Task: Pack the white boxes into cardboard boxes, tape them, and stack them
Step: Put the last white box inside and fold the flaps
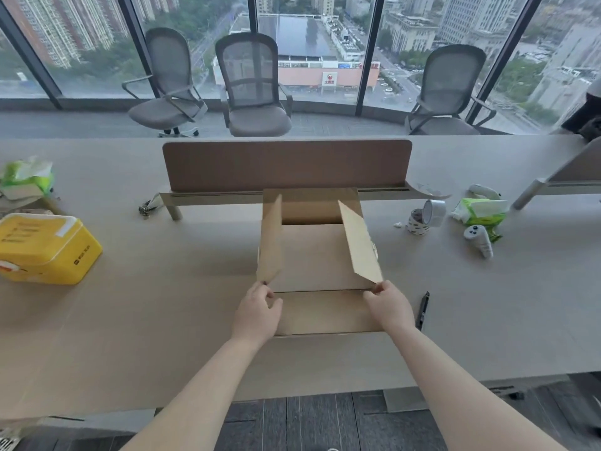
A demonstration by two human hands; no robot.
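A brown cardboard box [317,258] sits on the desk in front of me with its flaps open. My left hand [258,312] pinches the near corner of the left side flap [270,242], which stands upright. My right hand [388,307] pinches the near corner of the right side flap [359,242], which leans outward. The near flap [325,312] lies flat on the desk toward me, and the far flap stands against the divider. A roll of clear tape [434,212] lies to the right. No white box is in view.
A yellow case [45,249] sits at the left. A brown desk divider [286,166] stands behind the box. A black pen [422,309] lies right of my right hand. Tissue packs [481,213], two white controllers [479,239] and a patterned cup [416,222] sit at the right. Office chairs stand beyond the desk.
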